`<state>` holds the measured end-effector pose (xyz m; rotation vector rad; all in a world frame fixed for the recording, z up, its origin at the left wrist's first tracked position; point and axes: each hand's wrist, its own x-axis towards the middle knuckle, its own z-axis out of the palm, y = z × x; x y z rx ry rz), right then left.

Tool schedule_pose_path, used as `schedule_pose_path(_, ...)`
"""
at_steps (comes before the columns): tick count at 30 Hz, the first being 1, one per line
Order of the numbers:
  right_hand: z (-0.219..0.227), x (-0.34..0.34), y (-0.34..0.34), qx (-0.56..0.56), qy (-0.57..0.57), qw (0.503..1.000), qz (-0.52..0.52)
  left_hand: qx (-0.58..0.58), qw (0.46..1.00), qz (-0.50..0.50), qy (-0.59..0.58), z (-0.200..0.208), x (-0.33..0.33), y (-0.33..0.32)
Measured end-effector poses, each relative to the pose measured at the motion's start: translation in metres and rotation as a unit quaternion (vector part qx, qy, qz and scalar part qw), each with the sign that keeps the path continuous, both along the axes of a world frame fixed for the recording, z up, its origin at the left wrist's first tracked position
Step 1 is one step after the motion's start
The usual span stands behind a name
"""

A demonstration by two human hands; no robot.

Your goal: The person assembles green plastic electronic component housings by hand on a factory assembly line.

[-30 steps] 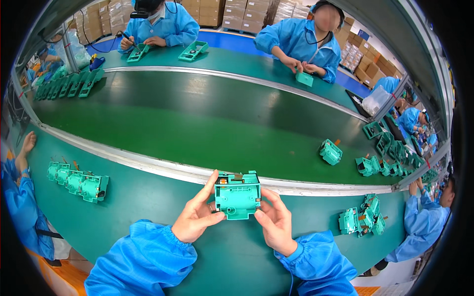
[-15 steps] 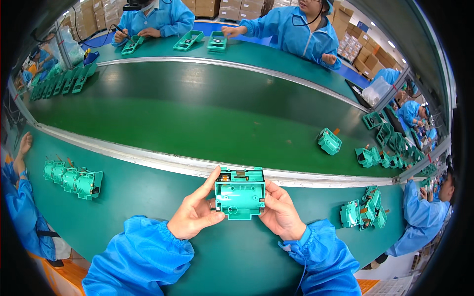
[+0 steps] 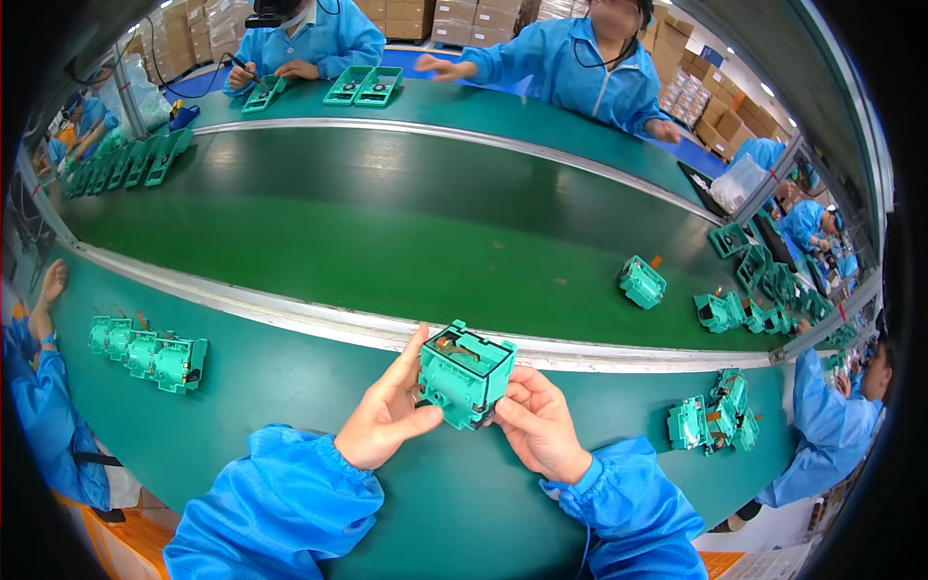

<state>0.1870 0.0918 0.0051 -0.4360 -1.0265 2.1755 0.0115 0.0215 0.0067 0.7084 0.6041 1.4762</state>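
As the green housing tips at an angle over the tabletop, both hands have it — the left hand with fingers spread wide, index up its left side, thumb at the lower edge; the right hand bent in tighter on the lower right corner. Over to the left, a row of similar housings; to the right, a small cluster — and beyond the white rail, a lone unit on the green belt.
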Motion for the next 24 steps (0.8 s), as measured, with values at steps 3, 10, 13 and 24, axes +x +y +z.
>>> schedule_pose_path(3,-0.001,-0.002,-0.011,0.049,-0.026,0.998,-0.036,0.020,0.995,0.005,0.095,0.004,0.007,-0.002)
schedule_pose_path(10,0.001,-0.002,-0.024,0.162,-0.087,0.981,-0.061,-0.011,0.982,0.080,0.170,0.008,0.014,-0.007)
schedule_pose_path(13,-0.003,-0.001,-0.025,0.172,-0.076,0.980,-0.070,0.067,0.941,0.141,0.300,0.007,0.013,-0.007)
schedule_pose_path(24,-0.003,-0.005,-0.015,0.178,-0.143,0.968,-0.101,0.025,0.682,0.299,0.667,0.032,-0.013,-0.029)
